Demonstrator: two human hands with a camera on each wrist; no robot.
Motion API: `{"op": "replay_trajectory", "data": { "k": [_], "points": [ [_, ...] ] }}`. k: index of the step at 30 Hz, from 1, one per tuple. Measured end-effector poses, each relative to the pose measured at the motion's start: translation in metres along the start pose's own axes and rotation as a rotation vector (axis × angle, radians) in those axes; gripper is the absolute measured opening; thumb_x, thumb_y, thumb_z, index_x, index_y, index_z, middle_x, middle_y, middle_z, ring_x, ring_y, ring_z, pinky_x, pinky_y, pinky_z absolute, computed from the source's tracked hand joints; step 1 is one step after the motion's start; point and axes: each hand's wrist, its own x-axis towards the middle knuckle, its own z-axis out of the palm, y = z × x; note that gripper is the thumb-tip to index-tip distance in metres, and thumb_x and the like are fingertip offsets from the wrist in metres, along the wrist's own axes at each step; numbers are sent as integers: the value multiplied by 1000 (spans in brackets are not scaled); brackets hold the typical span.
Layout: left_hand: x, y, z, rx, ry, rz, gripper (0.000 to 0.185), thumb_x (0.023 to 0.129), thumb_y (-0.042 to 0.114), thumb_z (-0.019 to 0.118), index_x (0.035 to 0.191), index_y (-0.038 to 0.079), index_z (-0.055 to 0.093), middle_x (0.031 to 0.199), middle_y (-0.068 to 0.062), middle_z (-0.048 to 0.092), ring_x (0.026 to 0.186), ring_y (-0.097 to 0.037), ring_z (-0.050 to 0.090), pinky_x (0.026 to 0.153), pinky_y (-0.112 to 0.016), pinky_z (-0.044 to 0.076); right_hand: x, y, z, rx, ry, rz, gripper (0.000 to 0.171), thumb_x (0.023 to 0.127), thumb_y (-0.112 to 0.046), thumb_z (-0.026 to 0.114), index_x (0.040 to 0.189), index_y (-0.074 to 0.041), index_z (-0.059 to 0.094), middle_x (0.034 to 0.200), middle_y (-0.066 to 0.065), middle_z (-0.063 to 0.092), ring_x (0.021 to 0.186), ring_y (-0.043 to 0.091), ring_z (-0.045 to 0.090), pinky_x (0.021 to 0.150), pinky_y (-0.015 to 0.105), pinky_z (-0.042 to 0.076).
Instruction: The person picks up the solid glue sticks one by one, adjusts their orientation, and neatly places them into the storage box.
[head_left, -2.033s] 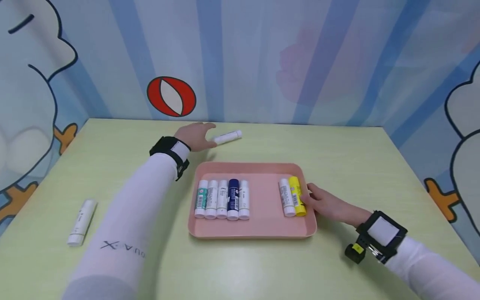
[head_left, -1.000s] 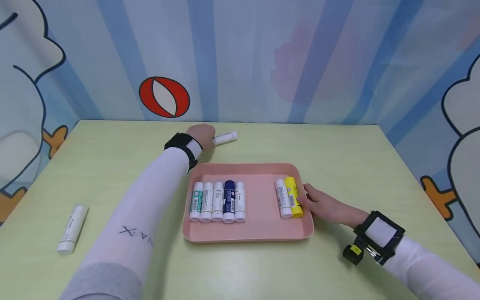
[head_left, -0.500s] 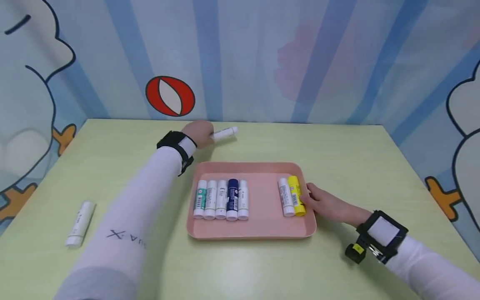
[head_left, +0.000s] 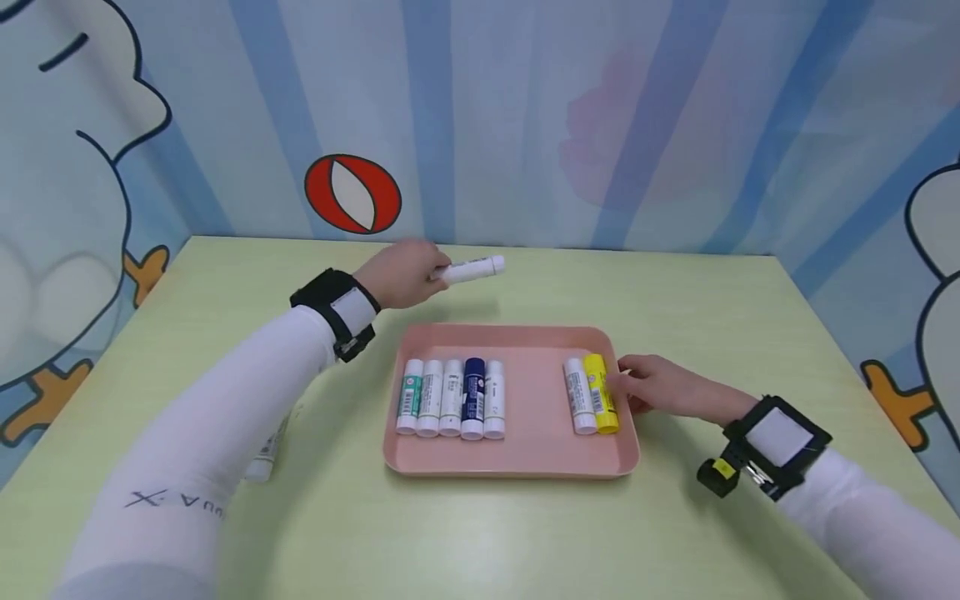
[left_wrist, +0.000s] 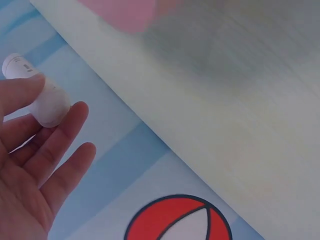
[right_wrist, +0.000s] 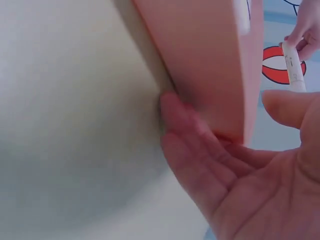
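My left hand (head_left: 405,273) pinches a white glue stick (head_left: 476,269) between thumb and forefinger above the far part of the table. In the left wrist view the other fingers spread loosely below the glue stick (left_wrist: 50,102). My right hand (head_left: 667,387) holds the right side of the pink tray (head_left: 532,462). In the right wrist view its fingers (right_wrist: 200,150) lie along the tray's outer wall, the thumb on the rim's other side. At the tray's left lie several glue sticks, including a green-labelled one (head_left: 409,398) and a dark blue one (head_left: 473,400).
At the tray's right end a white glue stick (head_left: 579,397) lies beside a yellow one (head_left: 601,393). On the table (head_left: 510,542), another white glue stick (head_left: 264,457) is partly hidden by the left forearm. A printed cloth wall (head_left: 510,125) stands behind the table.
My left hand has taken hold of the white glue stick at the back and raised it. The lone glue stick has shifted right and now shows on the left forearm's other side.
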Motion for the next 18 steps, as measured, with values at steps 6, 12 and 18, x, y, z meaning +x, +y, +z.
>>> {"op": "replay_trajectory", "data": {
  "k": [6,12,18],
  "points": [
    [-18,24,0,-21,-23,59,30,92,16,68,117,0,65,100,-13,62,83,-24,57,82,-37,51,6,-23,-14,-241,167,-16,54,103,-32,47,134,12,43,123,27,55,106,37,58,85,46,50],
    [-28,45,7,-21,-56,144,30,93,19,67,119,3,65,102,-9,62,85,-20,57,82,-33,52,12,-48,-13,-149,227,-128,63,102,-37,49,146,3,30,146,23,36,131,40,39,103,54,37],
    [-35,66,8,13,-72,203,29,94,18,66,120,5,65,102,-7,62,85,-17,57,85,-30,51,18,-68,2,-59,195,-240,61,100,-37,53,148,-5,32,147,15,39,131,34,42,103,51,38]
  ]
}}
